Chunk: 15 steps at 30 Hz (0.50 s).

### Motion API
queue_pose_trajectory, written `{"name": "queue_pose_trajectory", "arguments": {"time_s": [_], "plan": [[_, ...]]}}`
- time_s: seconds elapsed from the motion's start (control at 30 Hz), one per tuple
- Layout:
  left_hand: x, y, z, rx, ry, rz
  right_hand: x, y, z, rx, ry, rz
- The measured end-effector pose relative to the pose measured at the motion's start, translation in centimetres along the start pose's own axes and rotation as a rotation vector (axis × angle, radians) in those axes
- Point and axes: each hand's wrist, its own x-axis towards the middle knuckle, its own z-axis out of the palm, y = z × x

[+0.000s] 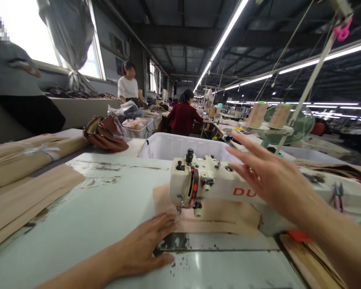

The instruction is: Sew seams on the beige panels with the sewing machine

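Note:
My left hand (146, 243) lies on the pale green table (108, 200), fingers stretched and thumb apart. Its fingertips rest at the edge of a beige fabric piece (210, 226) beside the needle area of a white sewing machine (219, 192). The fabric lies flat under the machine's arm, partly hidden behind its head. Over that arm my right hand (267, 176) is raised, slightly blurred, with its fingers extended and nothing visible in them. A pair of thread snips (337, 197) sits on the machine's right part.
Beige fabric stacks (33, 196) lie on the left, near a brown bag (106, 134). Behind the machine is a white plastic bin (183, 144). Thread cones (257, 115) and a green fan (303, 122) stand back right. Several people are farther off.

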Motion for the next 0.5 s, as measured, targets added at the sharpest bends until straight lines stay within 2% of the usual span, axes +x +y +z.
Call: {"name": "queue_pose_trajectory", "arguments": {"time_s": [0.1, 0.17, 0.2, 0.33, 0.37, 0.4, 0.5], "plan": [[-0.1, 0.0, 0.2, -0.002, -0.017, 0.002, 4.6, 4.1, 0.7, 0.039, -0.258, -0.057], [0.0, 0.0, 0.2, 0.008, -0.025, 0.005, 5.7, 5.4, 1.5, 0.079, -0.296, -0.039], [0.1, -0.1, 0.2, 0.02, -0.027, 0.011, 5.8, 5.7, 1.6, 0.083, -0.262, -0.012], [0.4, -0.5, 0.0, 0.054, -0.007, 0.068, 4.5, 6.2, 1.2, -0.032, 0.033, 0.12], [0.5, -0.6, 0.0, 0.051, 0.003, 0.08, 4.0, 6.6, 1.0, -0.052, 0.048, 0.144], [0.5, -0.7, 0.0, 0.044, 0.013, 0.09, 3.4, 7.3, 0.8, -0.023, 0.001, 0.156], [0.6, -0.8, 0.1, 0.03, 0.019, 0.104, 0.8, 11.2, 0.0, 0.339, -0.338, 0.222]]}}
